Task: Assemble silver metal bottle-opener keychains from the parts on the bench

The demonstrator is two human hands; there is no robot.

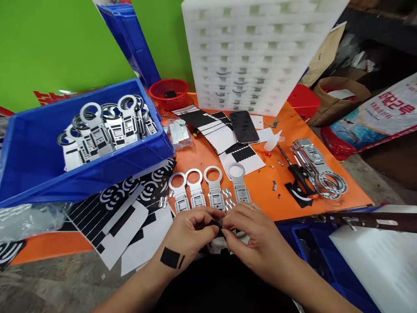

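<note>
My left hand [190,230] and my right hand [252,232] meet at the table's near edge, fingers pinched together on a small black piece [214,223]. Its exact kind is mostly hidden by the fingertips. A black wavy-edged patch [170,258] and a thin black strip [181,261] stick to my left wrist. Just beyond the hands lie several flat silver metal brackets with ring-shaped tops, among them a middle one [216,200] and a right one [242,193]. Small shiny metal pieces [230,203] lie between these two brackets.
A blue bin [87,174] at left holds several ringed brackets. Sheets of black stickers [89,217] lie below it. A white foam block [260,52] stands behind a phone [243,126]. At right are a black-handled screwdriver [301,178] and stacked brackets [311,158] on the orange table [260,191].
</note>
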